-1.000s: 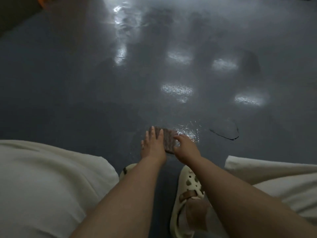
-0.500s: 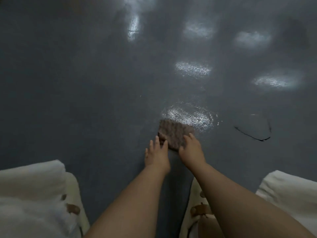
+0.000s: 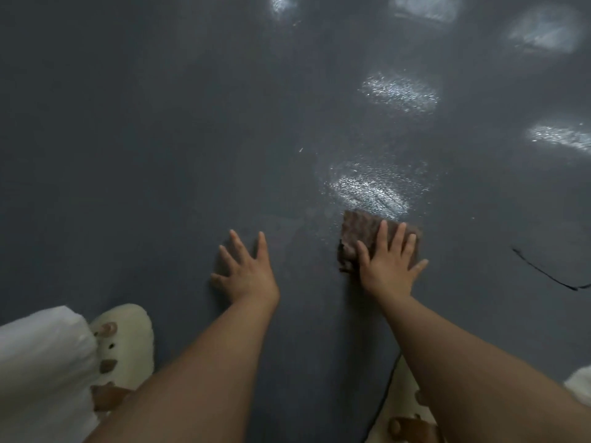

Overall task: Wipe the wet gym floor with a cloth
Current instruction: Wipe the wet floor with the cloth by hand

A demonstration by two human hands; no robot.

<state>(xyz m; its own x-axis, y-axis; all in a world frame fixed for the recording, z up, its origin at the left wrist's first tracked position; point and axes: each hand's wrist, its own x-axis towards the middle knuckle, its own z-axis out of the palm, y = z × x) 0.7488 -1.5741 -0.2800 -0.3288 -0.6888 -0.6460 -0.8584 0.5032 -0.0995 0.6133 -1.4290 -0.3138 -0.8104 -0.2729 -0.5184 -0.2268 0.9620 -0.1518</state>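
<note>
My right hand point(image 3: 390, 266) pressed flat with spread fingers on the brown cloth point(image 3: 359, 235) at centre right, my left hand point(image 3: 248, 271) open, flat on the grey floor point(image 3: 128, 155), wet glare patch point(image 3: 367, 187) just above the cloth

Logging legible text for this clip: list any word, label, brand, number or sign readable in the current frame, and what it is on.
None: no readable text in the head view.
cloth, under the right hand: plain, no label visible.
floor, where the left hand rests: only bright reflections and a dark curved line, not writing.
clogs: brown ornaments, no lettering readable.
</note>
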